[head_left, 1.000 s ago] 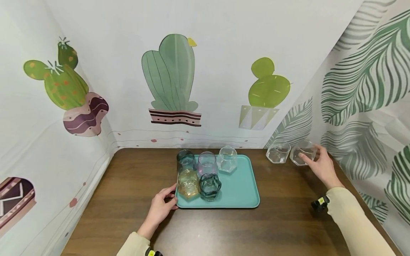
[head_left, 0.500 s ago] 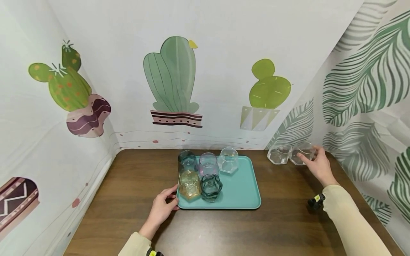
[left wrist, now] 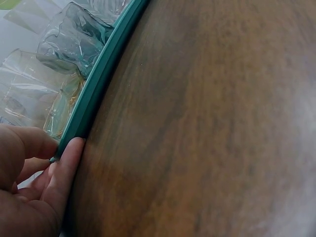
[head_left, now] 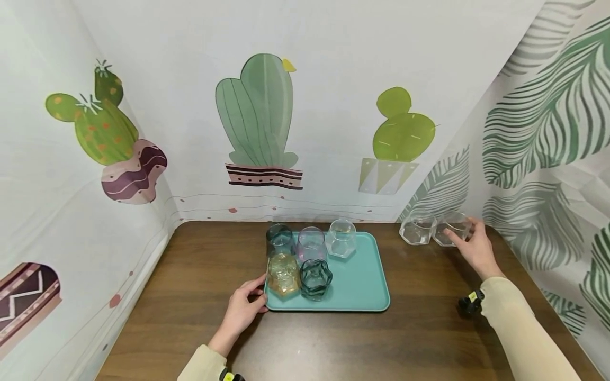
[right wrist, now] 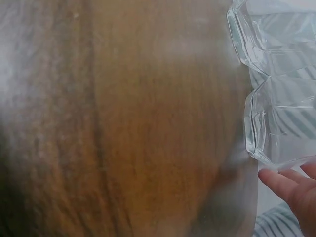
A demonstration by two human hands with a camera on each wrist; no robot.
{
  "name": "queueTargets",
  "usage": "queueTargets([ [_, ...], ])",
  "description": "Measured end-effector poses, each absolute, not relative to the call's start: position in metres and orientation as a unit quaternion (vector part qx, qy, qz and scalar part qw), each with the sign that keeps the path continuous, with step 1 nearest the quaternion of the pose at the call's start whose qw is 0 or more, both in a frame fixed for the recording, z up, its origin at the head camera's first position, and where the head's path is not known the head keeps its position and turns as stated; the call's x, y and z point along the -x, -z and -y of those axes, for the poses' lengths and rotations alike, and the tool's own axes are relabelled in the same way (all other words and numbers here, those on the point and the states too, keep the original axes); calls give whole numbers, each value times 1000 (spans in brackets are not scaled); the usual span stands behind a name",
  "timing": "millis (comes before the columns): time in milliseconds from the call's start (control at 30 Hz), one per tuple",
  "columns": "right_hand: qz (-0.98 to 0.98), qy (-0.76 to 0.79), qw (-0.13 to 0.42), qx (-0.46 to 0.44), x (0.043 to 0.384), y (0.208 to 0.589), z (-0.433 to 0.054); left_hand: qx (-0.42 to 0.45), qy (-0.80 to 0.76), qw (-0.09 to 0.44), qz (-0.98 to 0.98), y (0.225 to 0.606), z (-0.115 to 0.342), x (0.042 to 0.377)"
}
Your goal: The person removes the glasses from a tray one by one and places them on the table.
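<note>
My left hand (head_left: 242, 307) pinches the near left corner of the turquoise tray (head_left: 357, 275), its rim (left wrist: 96, 91) between thumb and fingers in the left wrist view. To the right, beyond the tray, my right hand (head_left: 472, 247) holds a clear glass with a faceted base (head_left: 454, 223) by its side, thumb in front and fingers behind. This glass (right wrist: 284, 121) stands against a matching clear glass (head_left: 418, 228) on its left. On the tray are an amber glass (head_left: 284, 275), a dark teal wavy glass (head_left: 316, 279), a dark glass (head_left: 279, 241), a pinkish-purple glass (head_left: 312, 244) and a clear glass (head_left: 341, 239).
The brown wooden table (head_left: 333, 344) runs back to a white wall cloth (head_left: 329, 106) printed with cacti. Another cloth with leaf prints (head_left: 538, 116) hangs along the right side, close to my right hand. The tray's glasses crowd its left and back parts.
My right hand has shifted its glass slightly left, up against the other clear glass. The left hand keeps its hold on the tray's corner. The head view has moved slightly.
</note>
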State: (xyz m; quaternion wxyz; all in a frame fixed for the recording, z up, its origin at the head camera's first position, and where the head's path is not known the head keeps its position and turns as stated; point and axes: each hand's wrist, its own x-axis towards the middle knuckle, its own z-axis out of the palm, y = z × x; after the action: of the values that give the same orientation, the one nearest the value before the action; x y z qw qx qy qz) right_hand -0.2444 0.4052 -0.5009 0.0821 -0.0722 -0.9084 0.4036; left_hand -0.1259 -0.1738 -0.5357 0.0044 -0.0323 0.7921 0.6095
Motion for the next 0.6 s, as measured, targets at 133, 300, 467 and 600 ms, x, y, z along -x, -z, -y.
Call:
queueTargets([
  [133, 908, -406, 78, 70, 242, 502, -408, 32, -610, 4, -792, 536, 174, 126],
  [300, 915, -392, 71, 65, 240, 504, -411, 33, -612, 6, -790, 537, 174, 124],
  [467, 919, -382, 68, 68, 238, 504, -411, 31, -613, 6, -789, 537, 174, 123],
  [600, 910, -398, 88, 70, 234, 503, -409, 21, -612, -2, -790, 536, 174, 123],
])
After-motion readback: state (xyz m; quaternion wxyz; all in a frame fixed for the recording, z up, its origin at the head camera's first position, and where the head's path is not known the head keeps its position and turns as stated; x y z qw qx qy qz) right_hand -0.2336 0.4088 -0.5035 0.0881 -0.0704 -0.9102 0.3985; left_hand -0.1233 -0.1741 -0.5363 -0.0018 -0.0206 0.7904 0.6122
